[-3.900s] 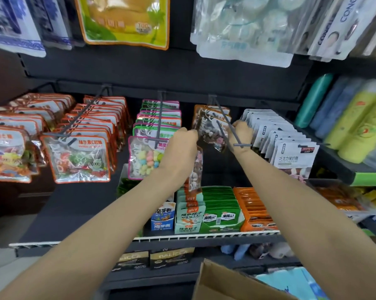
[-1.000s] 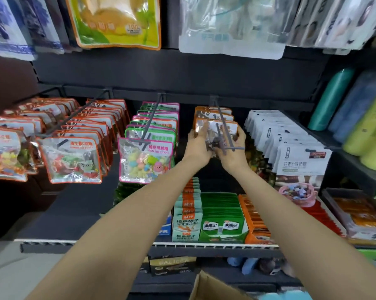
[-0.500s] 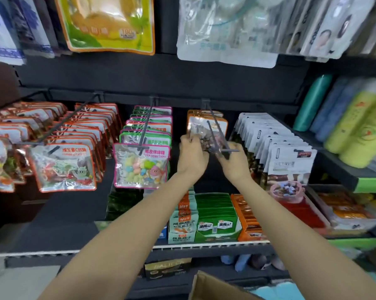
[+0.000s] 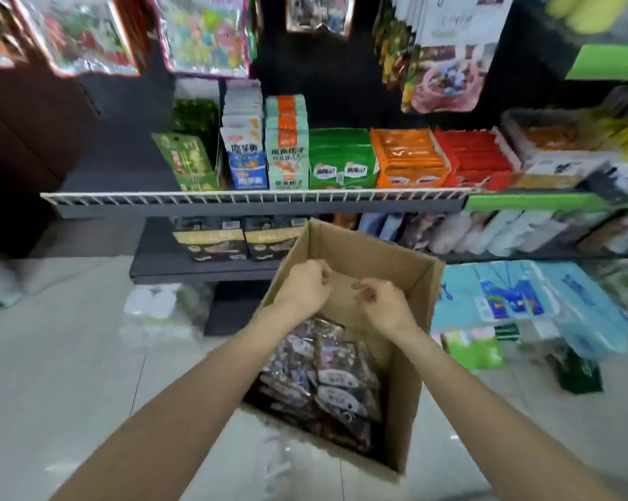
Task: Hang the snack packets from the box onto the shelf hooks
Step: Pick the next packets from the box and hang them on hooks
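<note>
An open cardboard box (image 4: 401, 403) stands on the floor below me, holding several dark snack packets (image 4: 323, 381) piled inside. Both my hands hover over the box's far half, close together and above the packets. My left hand (image 4: 303, 285) has its fingers curled loosely and holds nothing. My right hand (image 4: 379, 300) is also loosely curled and empty. Hanging packets of the same kind (image 4: 319, 12) show at the top edge, with the hooks themselves out of frame.
A shelf with a white wire rail (image 4: 254, 198) carries upright snack packs in green, orange and red (image 4: 410, 157). Colourful hanging packets (image 4: 204, 34) fill the top left. Blue plastic-wrapped packs (image 4: 511, 298) and bags lie on the floor to the right.
My view has dropped from the hooks to the box on the floor. Both hands let go of the packet at the hook and came down over the open box, empty.
</note>
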